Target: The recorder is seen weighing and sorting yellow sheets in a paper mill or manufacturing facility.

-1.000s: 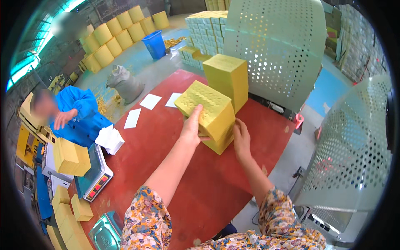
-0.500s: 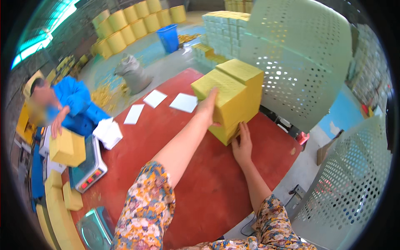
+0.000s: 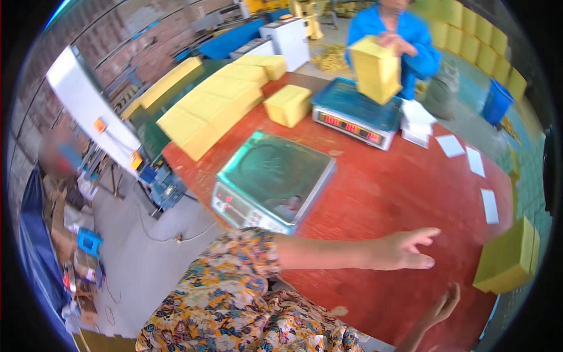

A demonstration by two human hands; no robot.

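At the bottom of the frame the person's flowered sleeve point(image 3: 234, 293) fills the lower centre. From it the left hand point(image 3: 402, 251) reaches to the right over the red bench point(image 3: 375, 193), fingers point(image 3: 423, 234) spread wide and flat, holding nothing; whether the palm touches the bench cannot be told. Below it, at lower right, the right hand point(image 3: 441, 308) hovers with fingers loosely open, also empty. Nearest both hands is a yellow box point(image 3: 509, 258) at the right edge, lying apart from the fingers.

Left of centre sits a scale point(image 3: 274, 180) with a green pan, between the sleeve and the far things. Beyond it, upper centre, stand a small yellow box point(image 3: 287, 104) and a 2nd scale point(image 3: 356, 114) with a blue pan. A row of long yellow boxes point(image 3: 211, 105) runs along the bench's upper left edge. White slips point(image 3: 469, 161) lie at the upper right of the bench.

At the top, another person in a blue coat point(image 3: 419, 47) holds a yellow box point(image 3: 375, 67) above the 2nd scale. Stacked yellow boxes point(image 3: 475, 38) and a blue bin point(image 3: 497, 101) stand at the far upper right.
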